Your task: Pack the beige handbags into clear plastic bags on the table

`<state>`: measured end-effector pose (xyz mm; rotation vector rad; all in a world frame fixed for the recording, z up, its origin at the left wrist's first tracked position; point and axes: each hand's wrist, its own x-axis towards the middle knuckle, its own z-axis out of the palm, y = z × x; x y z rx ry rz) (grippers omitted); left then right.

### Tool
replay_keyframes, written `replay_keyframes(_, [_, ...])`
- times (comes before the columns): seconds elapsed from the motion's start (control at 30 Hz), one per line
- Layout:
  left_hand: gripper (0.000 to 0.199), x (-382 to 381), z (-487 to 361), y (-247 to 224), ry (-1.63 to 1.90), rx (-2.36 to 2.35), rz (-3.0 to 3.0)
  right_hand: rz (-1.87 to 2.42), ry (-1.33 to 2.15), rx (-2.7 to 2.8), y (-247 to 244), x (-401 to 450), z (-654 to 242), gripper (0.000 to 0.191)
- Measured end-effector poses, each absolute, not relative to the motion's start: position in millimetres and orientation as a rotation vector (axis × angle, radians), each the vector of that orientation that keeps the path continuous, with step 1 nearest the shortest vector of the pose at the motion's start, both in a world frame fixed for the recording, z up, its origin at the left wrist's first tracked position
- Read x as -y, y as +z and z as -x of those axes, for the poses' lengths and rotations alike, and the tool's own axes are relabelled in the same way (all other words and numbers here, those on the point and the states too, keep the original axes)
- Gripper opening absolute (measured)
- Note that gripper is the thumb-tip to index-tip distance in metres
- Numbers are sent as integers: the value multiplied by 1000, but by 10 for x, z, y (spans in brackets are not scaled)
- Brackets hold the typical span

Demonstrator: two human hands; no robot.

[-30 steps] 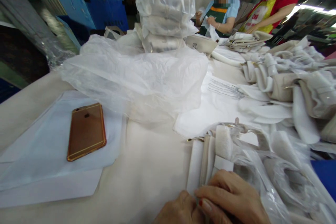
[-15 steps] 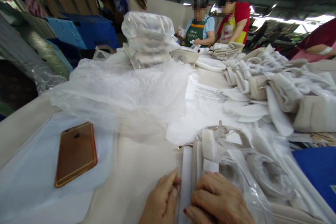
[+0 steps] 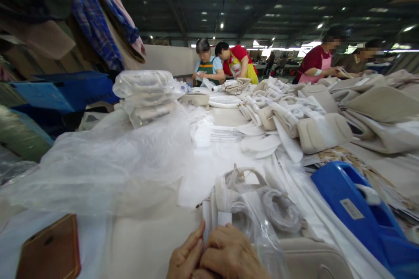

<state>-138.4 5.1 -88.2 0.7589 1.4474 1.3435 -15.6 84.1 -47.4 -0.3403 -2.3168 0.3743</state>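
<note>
Low in the middle of the head view, my left hand [image 3: 187,253] touches the left edge of a beige bag [image 3: 213,209] with its fingers closed together. Directly beside it, my right hand [image 3: 231,250] is curled over the same edge, knuckles up. The bag has wrapped straps and clear plastic on its right, and a small metal zipper pull [image 3: 199,205] at its far left corner. My fingertips are partly hidden. Crumpled clear plastic bags [image 3: 131,152] lie to the left, and white sheets [image 3: 225,157] lie beyond the bag.
A brown phone [image 3: 49,248] lies at the lower left. A blue tape dispenser [image 3: 356,209] is at the right. Wrapped bags are stacked [image 3: 144,91] at the back left; a beige heap [image 3: 324,130] spreads right. Several people work behind the table, one in a green apron [image 3: 207,69].
The view has swung right and up, showing more of the blue dispenser and people. My hands have drawn closer together at the bag's edge.
</note>
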Motion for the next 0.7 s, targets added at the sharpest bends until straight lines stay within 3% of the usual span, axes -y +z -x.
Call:
replay_keyframes(0.17, [74,-7,1389,-919,1327,-1477,-948,353,546,2409,-346,-870,95,35])
replay_keyframes(0.33, [101,-51,1268,-766,1237,-1598,-915,528,801,2411,155,-923,-358,18])
replay_keyframes(0.47, [117,-74,1212,-635,1337,-1529,-812,808,619,2210,400,-1320,-842,18])
replay_keyframes(0.7, [95,-68,1267,-718,1336,-1653,-969,1023,369,2279,252,-1997,-939,13])
